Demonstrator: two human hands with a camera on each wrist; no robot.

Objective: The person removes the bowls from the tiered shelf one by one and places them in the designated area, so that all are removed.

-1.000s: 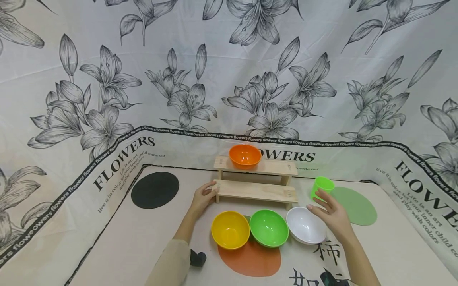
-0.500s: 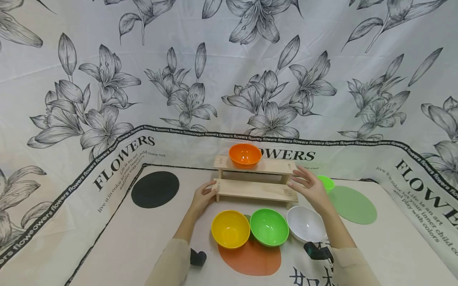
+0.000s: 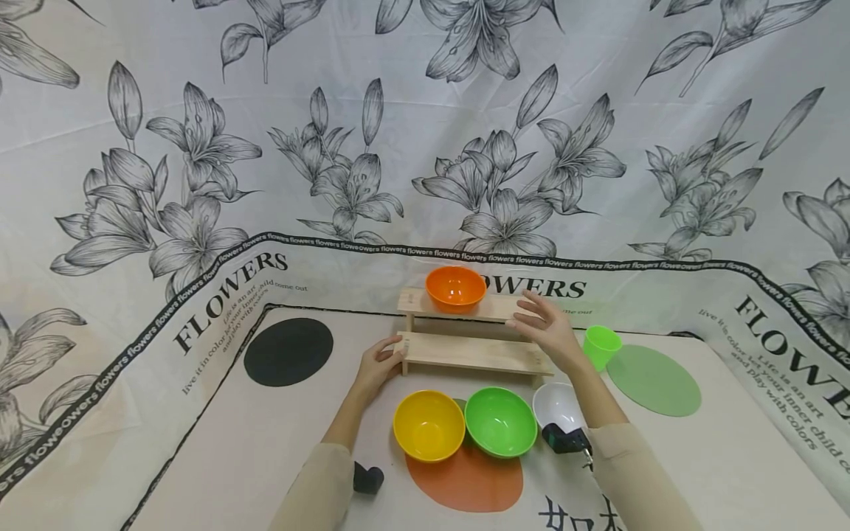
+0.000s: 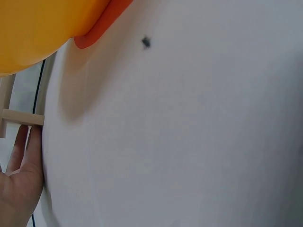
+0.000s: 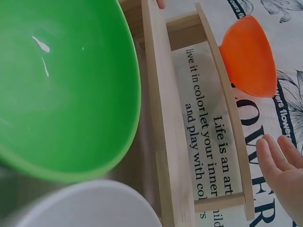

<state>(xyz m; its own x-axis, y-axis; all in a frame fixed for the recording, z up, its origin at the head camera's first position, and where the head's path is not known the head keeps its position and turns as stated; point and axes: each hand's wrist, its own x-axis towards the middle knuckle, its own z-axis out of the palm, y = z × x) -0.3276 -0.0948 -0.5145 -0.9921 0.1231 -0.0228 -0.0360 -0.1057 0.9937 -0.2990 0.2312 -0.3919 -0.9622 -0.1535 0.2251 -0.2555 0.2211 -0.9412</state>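
Note:
A two-tier wooden shelf stand [image 3: 474,352] stands at the back of the table, an orange bowl [image 3: 455,289] on its upper tier. At the left end of its lower board, my left hand [image 3: 377,369] touches the wood; in the left wrist view, two straight fingers [image 4: 33,146] meet the stand's leg. My right hand [image 3: 547,332] hovers by the right part of the upper tier, fingers spread and holding nothing; the right wrist view shows it apart from the orange bowl. Before the stand sit a yellow bowl [image 3: 429,426], a green bowl [image 3: 501,422] and a partly hidden white bowl [image 3: 554,404].
A light green cup [image 3: 602,346] stands right of the stand, beside a pale green printed oval [image 3: 654,380]. Flower-printed cloth [image 3: 345,287] rises behind everything. A black oval [image 3: 288,352] and an orange patch [image 3: 465,487] are flat on the table covering.
My right hand has moved left from beside the light green cup to the stand's upper tier, uncovering the cup. The left hand stays at the stand; the bowls have not moved.

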